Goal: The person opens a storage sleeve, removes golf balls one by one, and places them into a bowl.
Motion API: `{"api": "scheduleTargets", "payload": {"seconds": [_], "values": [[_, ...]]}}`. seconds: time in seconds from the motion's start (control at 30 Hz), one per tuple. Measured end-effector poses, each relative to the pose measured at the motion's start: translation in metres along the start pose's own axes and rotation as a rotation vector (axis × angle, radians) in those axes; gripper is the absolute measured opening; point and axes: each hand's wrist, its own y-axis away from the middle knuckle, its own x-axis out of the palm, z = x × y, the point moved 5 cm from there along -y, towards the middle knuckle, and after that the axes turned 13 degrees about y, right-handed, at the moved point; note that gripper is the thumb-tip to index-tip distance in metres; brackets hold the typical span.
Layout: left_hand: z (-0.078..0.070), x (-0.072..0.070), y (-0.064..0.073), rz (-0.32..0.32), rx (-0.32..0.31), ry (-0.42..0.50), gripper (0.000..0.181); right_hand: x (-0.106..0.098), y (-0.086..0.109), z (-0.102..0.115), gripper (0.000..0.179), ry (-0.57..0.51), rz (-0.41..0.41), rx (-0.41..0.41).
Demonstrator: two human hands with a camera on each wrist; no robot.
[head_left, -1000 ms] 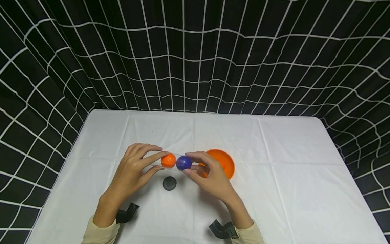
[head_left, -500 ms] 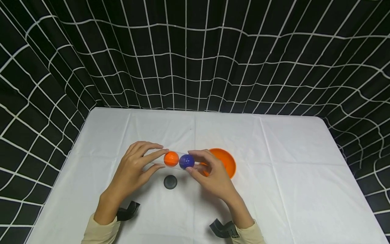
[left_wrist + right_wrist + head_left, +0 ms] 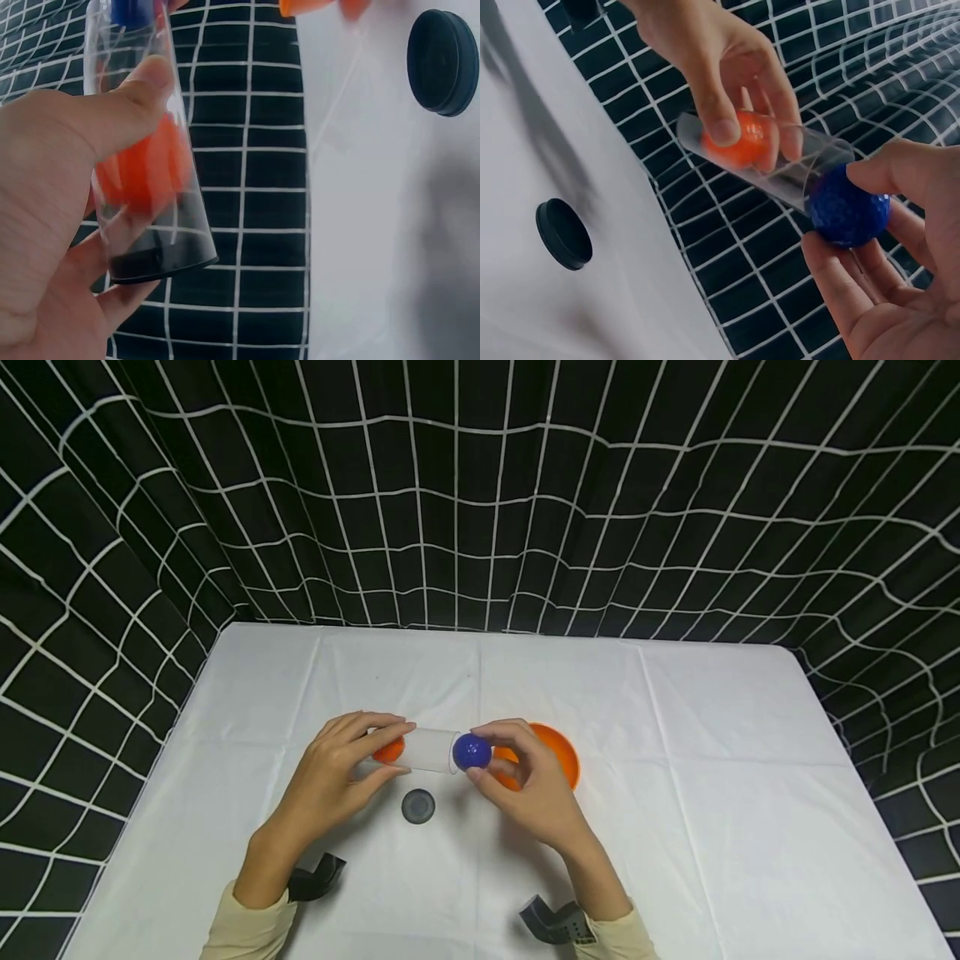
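Note:
Around a clear plastic tube [image 3: 431, 749] curl the fingers of my left hand [image 3: 330, 772], holding it nearly level above the table. An orange ball [image 3: 146, 169] lies inside the tube, toward its dark closed end [image 3: 142, 264] in the left wrist view. My right hand [image 3: 528, 777] pinches a blue ball [image 3: 847, 206] between thumb and fingers, right at the tube's open right mouth. On the table below the tube lies a round black cap [image 3: 417, 807], its hollow side showing in the right wrist view.
An orange bowl [image 3: 564, 752] stands behind and partly under my right hand. White cloth [image 3: 720, 793] covers the table. Black curtains with white netting [image 3: 487, 510] rise along the back and both sides.
The blue ball, inside the tube beside the orange one before, is now at the tube's mouth in my right hand. The orange ball has slid left, deeper into the tube.

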Motion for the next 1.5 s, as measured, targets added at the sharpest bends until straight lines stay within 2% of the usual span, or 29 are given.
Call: {"api": "scheduleTargets", "payload": {"seconds": [0.27, 0.47, 0.83, 1.1, 1.3, 1.5], "values": [[0.002, 0.000, 0.001, 0.008, -0.058, 0.028, 0.052, -0.013, 0.000, 0.002, 0.042, -0.011, -0.035, -0.018], [0.002, 0.000, 0.002, 0.015, -0.069, 0.020, 0.051, -0.025, 0.003, 0.000, 0.044, 0.073, -0.067, 0.002], [0.002, -0.002, 0.002, 0.031, -0.056, 0.040, 0.053, -0.042, 0.005, -0.005, 0.040, 0.162, -0.079, 0.074], [0.002, -0.002, 0.004, 0.053, -0.037, 0.053, 0.052, -0.048, 0.006, -0.008, 0.038, 0.263, -0.090, 0.096], [0.001, -0.002, 0.004, 0.063, -0.027, 0.046, 0.053, -0.051, 0.007, -0.007, 0.039, 0.284, -0.090, 0.113], [0.000, -0.003, 0.002, 0.039, -0.023, 0.042, 0.053, -0.055, 0.007, -0.008, 0.039, 0.294, -0.096, 0.109]]}}
